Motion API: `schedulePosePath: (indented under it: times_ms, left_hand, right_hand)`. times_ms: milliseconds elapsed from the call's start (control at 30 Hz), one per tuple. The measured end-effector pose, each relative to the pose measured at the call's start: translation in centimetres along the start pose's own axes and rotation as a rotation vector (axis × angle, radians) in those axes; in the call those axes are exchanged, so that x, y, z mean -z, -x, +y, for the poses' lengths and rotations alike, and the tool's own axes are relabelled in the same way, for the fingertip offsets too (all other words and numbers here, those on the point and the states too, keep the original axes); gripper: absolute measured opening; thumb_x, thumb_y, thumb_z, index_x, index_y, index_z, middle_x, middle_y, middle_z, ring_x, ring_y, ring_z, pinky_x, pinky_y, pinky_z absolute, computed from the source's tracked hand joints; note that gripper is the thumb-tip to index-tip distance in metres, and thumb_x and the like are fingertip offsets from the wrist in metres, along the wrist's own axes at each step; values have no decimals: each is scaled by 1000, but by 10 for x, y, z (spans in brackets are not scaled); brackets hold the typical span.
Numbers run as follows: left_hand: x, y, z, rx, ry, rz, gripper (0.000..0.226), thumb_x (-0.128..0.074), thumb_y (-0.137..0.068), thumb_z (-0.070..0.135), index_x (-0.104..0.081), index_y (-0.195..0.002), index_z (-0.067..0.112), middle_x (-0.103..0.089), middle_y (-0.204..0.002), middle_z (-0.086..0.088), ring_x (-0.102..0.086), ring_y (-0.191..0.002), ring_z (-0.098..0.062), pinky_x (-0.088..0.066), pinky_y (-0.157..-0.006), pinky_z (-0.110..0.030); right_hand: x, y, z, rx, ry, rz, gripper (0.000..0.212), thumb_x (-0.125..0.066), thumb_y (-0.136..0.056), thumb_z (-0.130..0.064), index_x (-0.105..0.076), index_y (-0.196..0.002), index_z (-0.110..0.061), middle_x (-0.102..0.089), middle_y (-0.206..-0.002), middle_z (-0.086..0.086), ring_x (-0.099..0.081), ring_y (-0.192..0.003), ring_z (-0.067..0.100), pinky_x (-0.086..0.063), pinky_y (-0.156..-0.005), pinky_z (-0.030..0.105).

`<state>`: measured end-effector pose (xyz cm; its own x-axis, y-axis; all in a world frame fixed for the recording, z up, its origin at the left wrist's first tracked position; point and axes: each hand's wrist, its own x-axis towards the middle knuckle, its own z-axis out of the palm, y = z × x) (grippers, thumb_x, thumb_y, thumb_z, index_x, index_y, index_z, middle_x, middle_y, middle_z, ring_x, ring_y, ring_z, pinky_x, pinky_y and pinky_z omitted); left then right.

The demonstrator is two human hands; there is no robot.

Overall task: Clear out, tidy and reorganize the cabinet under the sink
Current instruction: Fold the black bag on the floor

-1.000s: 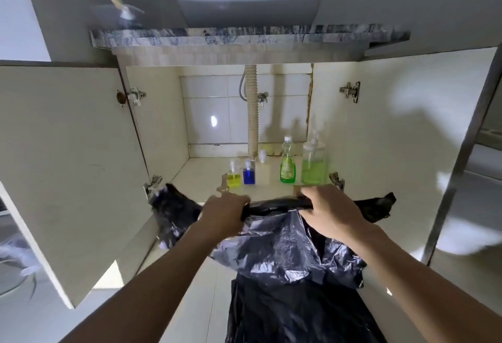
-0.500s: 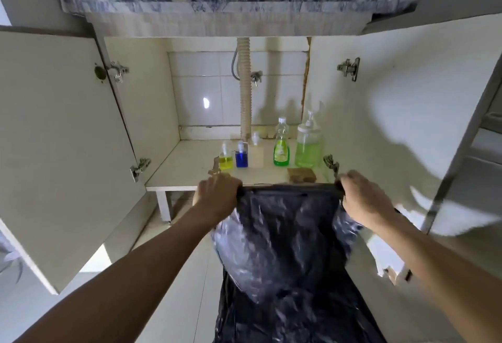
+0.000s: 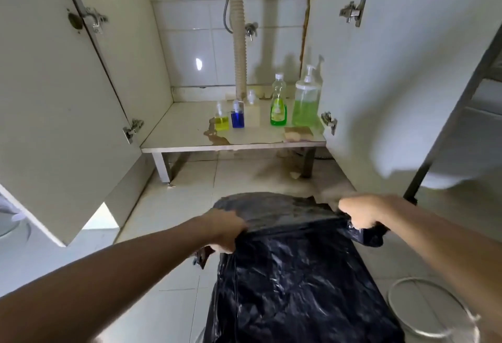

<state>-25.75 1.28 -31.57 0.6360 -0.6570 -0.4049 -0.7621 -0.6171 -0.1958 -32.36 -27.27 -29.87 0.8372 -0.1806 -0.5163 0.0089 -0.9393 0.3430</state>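
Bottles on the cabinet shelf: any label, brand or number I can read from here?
None can be read.
Green dish-soap bottle: carries a label, too blurred to read.
Large pump bottle, blue bottle, yellow bottle: no print visible.
Black bag: no print visible.

Pale tiled floor (image 3: 173, 215), white-tiled wall (image 3: 187, 43)

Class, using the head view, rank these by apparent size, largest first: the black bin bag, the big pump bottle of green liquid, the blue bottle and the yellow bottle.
1. black bin bag, though it is nearest the camera
2. big pump bottle
3. blue bottle and yellow bottle: too alike to rank
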Motion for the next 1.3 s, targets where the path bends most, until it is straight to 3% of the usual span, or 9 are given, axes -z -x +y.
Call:
schedulePosePath:
  times_ms: [233, 367, 467, 567, 633, 700, 800, 933, 1300]
  left_hand:
    - [-57, -42, 25, -55, 17, -463, 59, -68, -81, 27, -46, -135, 16, -56, -128, -11, -54, -114, -32, -47, -90, -37]
    - [-113, -48, 51, 49, 166, -695, 90, -69, -72, 60, -40, -143, 14, -49, -140, -9, -56, -112, -31, -50, -95, -42]
    - [-139, -42, 65, 150, 550, -808, 93, -61, -75, 70, -35, -146, 16, -41, -147, -5, -55, -119, -29, -53, -70, -32]
    - [-149, -45, 49, 281, 736, -565, 63, -63, -84, 53, -57, -127, 7, -59, -130, -10, -61, -108, -26, -51, -70, -28]
    - [-154, -48, 30, 480, 716, -262, 46, -70, -81, 39, -64, -109, 3, -67, -112, -13, -64, -103, -27, -48, -75, -28]
    - [-155, -44, 16, 705, 810, -147, 45, -74, -78, 33, -60, -109, 3, -64, -108, -12, -61, -108, -28, -47, -81, -29]
    - [-165, -40, 13, 839, 1090, -308, 67, -75, -80, 36, -48, -129, -2, -54, -129, -18, -51, -123, -31, -45, -95, -35]
    - [-184, -34, 27, 844, 1415, -441, 74, -79, -76, 32, -43, -133, 2, -46, -140, -18, -47, -125, -36, -43, -99, -50]
    - [-197, -47, 38, 836, 1710, -260, 12, -65, -79, -4, -59, -88, -6, -61, -75, -19, -62, -59, -29, -54, -44, -30]
  right_hand:
    - [-73, -40, -46, -40, 93, -511, 29, -75, -77, -33, -61, -90, -11, -59, -72, 0, -60, -68, 23, -48, -60, 30]
    - [-130, -54, -51, -1, 4, -612, 99, -84, -44, -59, -54, -131, -23, -58, -132, -5, -63, -111, 22, -53, -81, 34]
    - [-146, -46, -55, -4, -320, -626, 102, -81, -54, -60, -44, -140, -21, -42, -147, 6, -63, -109, 20, -57, -78, 28]
    - [-145, -45, -44, -124, -668, -588, 46, -69, -81, -43, -58, -118, -17, -56, -117, 5, -60, -78, 11, -46, -44, 18]
    - [-146, -52, -28, -247, -788, -311, 27, -73, -77, -40, -61, -82, -17, -59, -83, 1, -57, -63, 11, -38, -50, 20]
    - [-157, -62, -19, -389, -894, -58, 39, -78, -72, -38, -58, -94, -12, -59, -93, 7, -62, -89, 22, -43, -67, 25]
    - [-191, -63, -27, -602, -1109, -84, 88, -85, -62, -38, -41, -129, -3, -48, -133, 19, -50, -121, 36, -44, -94, 35]
    - [-241, -61, -42, -688, -1237, -196, 97, -91, -50, -41, -44, -124, 1, -53, -128, 24, -54, -115, 37, -48, -95, 40]
    - [-222, -44, -36, -627, -1276, -326, 32, -77, -70, -10, -61, -94, 4, -64, -95, 18, -61, -84, 30, -47, -73, 30]
